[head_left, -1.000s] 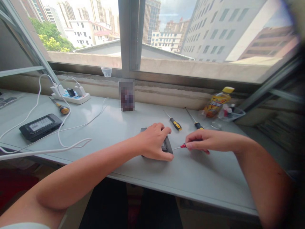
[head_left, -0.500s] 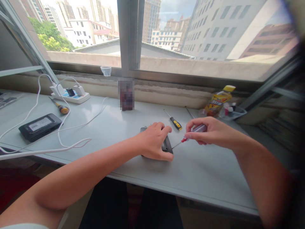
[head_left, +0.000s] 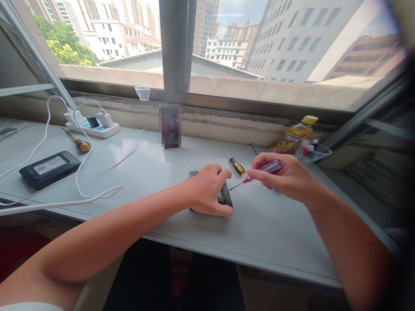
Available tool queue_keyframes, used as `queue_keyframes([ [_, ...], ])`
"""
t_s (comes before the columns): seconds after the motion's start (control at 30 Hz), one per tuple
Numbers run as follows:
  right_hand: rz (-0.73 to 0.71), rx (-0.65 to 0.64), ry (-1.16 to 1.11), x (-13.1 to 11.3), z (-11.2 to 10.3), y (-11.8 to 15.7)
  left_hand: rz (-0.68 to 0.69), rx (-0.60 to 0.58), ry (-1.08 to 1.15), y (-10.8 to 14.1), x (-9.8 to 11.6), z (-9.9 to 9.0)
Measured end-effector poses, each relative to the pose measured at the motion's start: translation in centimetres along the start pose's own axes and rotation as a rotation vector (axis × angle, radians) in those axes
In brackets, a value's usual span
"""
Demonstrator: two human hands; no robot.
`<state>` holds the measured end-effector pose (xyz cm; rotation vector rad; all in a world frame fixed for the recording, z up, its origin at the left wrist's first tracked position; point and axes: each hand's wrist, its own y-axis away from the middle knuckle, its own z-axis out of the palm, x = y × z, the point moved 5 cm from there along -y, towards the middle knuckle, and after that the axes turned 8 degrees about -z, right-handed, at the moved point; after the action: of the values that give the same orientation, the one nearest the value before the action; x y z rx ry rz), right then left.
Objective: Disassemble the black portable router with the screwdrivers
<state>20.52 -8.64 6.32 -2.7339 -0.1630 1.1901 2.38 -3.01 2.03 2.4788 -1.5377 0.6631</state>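
Left hand point(head_left: 209, 190) clasps black handheld device point(head_left: 228, 198) on table point(head_left: 275, 242), fingers spread across it. Right hand point(head_left: 279, 175), right of device, grips screwdriver point(head_left: 247, 179); shaft slants down leftward, tip at device's right edge, contact unclear.

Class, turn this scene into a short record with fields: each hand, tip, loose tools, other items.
Left hand: holding dark device
Right hand: gripping red-collared screwdriver
Tip: by the device's right edge, contact unclear
Loose tools: black-yellow screwdriver; orange screwdriver; third shaft, rest hidden
Left: second device, power strip, white cables
Far right: bottle, clear tray
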Motion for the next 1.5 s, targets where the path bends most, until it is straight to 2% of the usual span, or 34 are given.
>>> queue_keyframes([
  [0.23,-0.009,-0.056,0.002,0.1,0.4,-0.1,0.005,0.001,-0.003,-0.1,0.0,0.0],
  [0.47,-0.006,-0.053,-0.016,0.2,0.1,0.1,0.014,0.004,0.007,-0.1,0.0,0.0],
  [0.73,0.028,-0.126,-0.043,1.0,0.4,0.0,0.019,0.010,0.000,-0.1,0.0,0.1],
  [0.93,0.104,-0.282,-0.046,2.1,-0.1,0.2,0.016,0.007,-0.001,-0.1,0.0,0.1],
  [1.1,0.187,-0.339,-0.070,2.6,-0.2,0.5,0.019,0.014,-0.025,-0.2,-0.1,0.2],
  [1.5,0.135,-0.464,-0.110,3.4,-0.2,0.6,0.023,-0.008,-0.049,-0.2,0.0,0.1],
])
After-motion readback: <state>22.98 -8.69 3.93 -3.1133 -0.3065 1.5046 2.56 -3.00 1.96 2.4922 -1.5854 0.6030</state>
